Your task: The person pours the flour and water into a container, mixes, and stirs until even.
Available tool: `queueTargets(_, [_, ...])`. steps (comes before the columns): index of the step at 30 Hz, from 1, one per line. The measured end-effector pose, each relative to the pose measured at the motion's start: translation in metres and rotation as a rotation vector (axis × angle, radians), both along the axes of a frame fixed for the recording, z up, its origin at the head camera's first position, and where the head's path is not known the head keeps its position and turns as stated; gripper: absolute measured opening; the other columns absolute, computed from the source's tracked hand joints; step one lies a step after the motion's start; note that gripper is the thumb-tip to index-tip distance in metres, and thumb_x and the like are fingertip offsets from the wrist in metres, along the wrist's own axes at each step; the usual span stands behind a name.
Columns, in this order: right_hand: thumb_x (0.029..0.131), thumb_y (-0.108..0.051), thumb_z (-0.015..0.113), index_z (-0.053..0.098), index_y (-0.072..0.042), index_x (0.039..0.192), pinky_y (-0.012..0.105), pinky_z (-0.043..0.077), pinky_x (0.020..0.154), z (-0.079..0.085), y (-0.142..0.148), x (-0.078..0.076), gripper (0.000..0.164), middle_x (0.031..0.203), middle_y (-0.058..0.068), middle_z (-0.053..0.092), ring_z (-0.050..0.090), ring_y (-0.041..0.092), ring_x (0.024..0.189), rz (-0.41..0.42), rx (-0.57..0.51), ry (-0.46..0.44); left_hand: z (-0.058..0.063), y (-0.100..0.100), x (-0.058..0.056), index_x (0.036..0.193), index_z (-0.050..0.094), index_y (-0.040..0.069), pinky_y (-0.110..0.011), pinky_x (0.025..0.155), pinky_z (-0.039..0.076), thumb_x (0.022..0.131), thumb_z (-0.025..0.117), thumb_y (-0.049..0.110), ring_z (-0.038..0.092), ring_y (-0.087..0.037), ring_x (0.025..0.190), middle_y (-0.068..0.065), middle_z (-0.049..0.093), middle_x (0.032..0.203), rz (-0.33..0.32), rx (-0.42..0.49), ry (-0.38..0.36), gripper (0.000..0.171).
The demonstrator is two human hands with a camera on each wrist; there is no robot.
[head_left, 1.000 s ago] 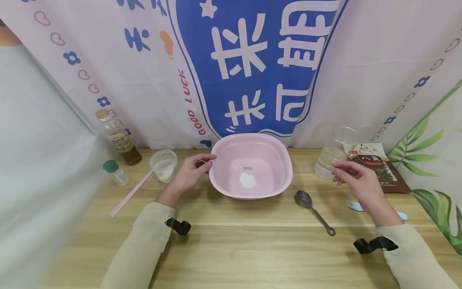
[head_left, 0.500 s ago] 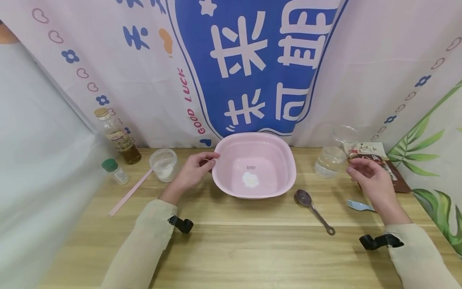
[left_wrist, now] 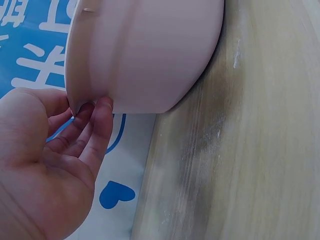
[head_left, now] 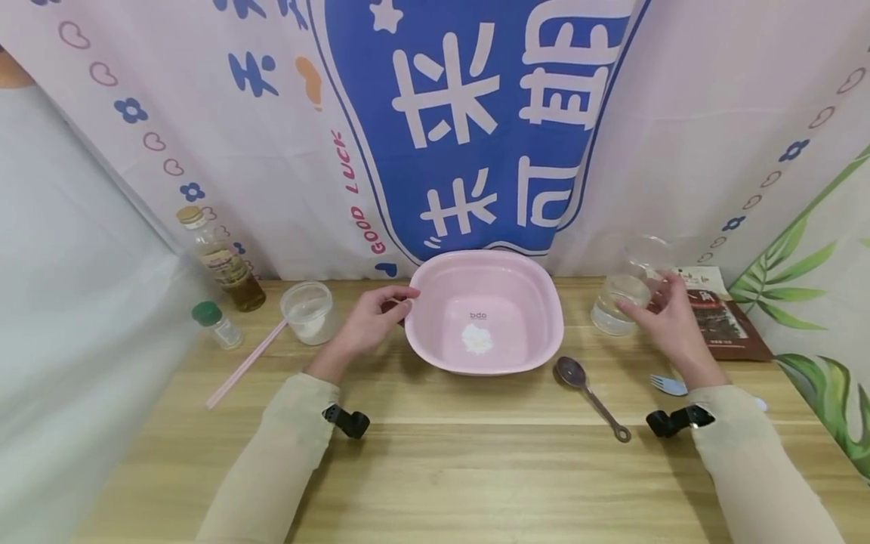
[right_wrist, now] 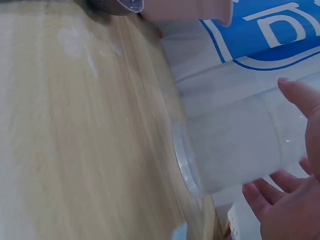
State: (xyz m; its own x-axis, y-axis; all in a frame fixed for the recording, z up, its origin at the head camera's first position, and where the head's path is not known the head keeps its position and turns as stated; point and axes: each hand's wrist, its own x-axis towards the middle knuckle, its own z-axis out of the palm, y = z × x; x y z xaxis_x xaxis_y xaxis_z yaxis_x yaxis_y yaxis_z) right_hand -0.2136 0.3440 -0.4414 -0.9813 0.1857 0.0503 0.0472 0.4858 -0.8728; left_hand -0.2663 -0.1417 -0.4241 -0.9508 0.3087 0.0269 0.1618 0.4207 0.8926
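Observation:
A pink basin (head_left: 484,261) stands mid-table near the back, with a small heap of white powder (head_left: 476,339) on its floor. My left hand (head_left: 372,321) pinches the basin's left rim; in the left wrist view, the thumb is partly hidden and the fingertips (left_wrist: 104,103) press the outside under the lip. To the right stands a tall clear glass (head_left: 614,313) holding some clear liquid. My right hand (head_left: 669,321) is around its right side, thumb in front and fingers behind. In the right wrist view, the thumb (right_wrist: 295,95) looks apart from the glass wall.
At left are an oil bottle (head_left: 234,276), a green-capped shaker (head_left: 219,326), pink chopsticks (head_left: 245,366) and a clear tub (head_left: 309,317) of white powder. A brown spoon (head_left: 586,389), a blue fork (head_left: 669,385) and a brown packet (head_left: 727,325) lie at right. A printed curtain (head_left: 462,151) hangs behind.
My right hand first drew right, then came back left to the glass with thumb and fingers spread. The basin shifted slightly right with my left hand still on its rim.

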Motion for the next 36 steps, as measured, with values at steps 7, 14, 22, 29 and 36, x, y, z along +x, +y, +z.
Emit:
queueTargets(7, [0.100, -0.043, 0.077, 0.014, -0.005, 0.167, 0.069, 0.026, 0.130, 0.000, -0.007, -0.013, 0.100, 0.176, 0.024, 0.023, 0.025, 0.050, 0.161, 0.009, 0.009, 0.049, 0.001, 0.002, 0.002, 0.138, 0.070, 0.003, -0.062, 0.101, 0.060, 0.111, 0.058, 0.014, 0.072, -0.025, 0.096, -0.021, 0.074, 0.123, 0.001, 0.007, -0.012, 0.032])
queueTargets(14, [0.097, -0.046, 0.080, 0.022, -0.007, 0.165, 0.065, 0.042, 0.121, 0.001, -0.007, -0.016, 0.098, 0.170, 0.022, 0.037, 0.042, 0.046, 0.150, -0.044, 0.049, 0.066, 0.001, 0.004, 0.001, 0.138, 0.070, 0.004, -0.062, 0.101, 0.060, 0.111, 0.056, 0.014, 0.072, -0.026, 0.098, -0.021, 0.074, 0.124, 0.003, 0.002, -0.008, 0.032])
queueTargets(22, [0.094, -0.042, 0.085, 0.031, -0.010, 0.162, 0.064, 0.046, 0.119, 0.002, -0.016, -0.012, 0.092, 0.165, 0.020, 0.045, 0.047, 0.046, 0.148, -0.080, 0.053, 0.103, -0.001, 0.002, 0.000, 0.138, 0.070, 0.002, -0.061, 0.099, 0.061, 0.111, 0.057, 0.013, 0.072, -0.024, 0.096, -0.022, 0.073, 0.124, -0.001, 0.006, -0.004, 0.032])
queueTargets(29, [0.092, -0.034, 0.087, 0.039, -0.009, 0.159, 0.047, 0.052, 0.109, 0.014, -0.029, -0.008, 0.086, 0.157, 0.022, 0.051, 0.054, 0.042, 0.136, -0.046, 0.130, 0.200, 0.001, 0.001, 0.000, 0.138, 0.070, 0.004, -0.061, 0.101, 0.060, 0.111, 0.057, 0.014, 0.071, -0.028, 0.100, -0.020, 0.072, 0.128, 0.018, 0.005, -0.015, 0.031])
queueTargets(36, [0.086, -0.027, 0.092, 0.044, 0.000, 0.119, 0.073, 0.049, 0.110, 0.022, -0.037, -0.003, 0.063, 0.170, 0.015, 0.044, 0.054, 0.054, 0.138, 0.006, 0.220, 0.241, 0.001, 0.001, 0.002, 0.139, 0.069, 0.004, -0.061, 0.102, 0.061, 0.111, 0.056, 0.014, 0.071, -0.029, 0.101, -0.021, 0.072, 0.129, 0.009, 0.014, -0.026, 0.032])
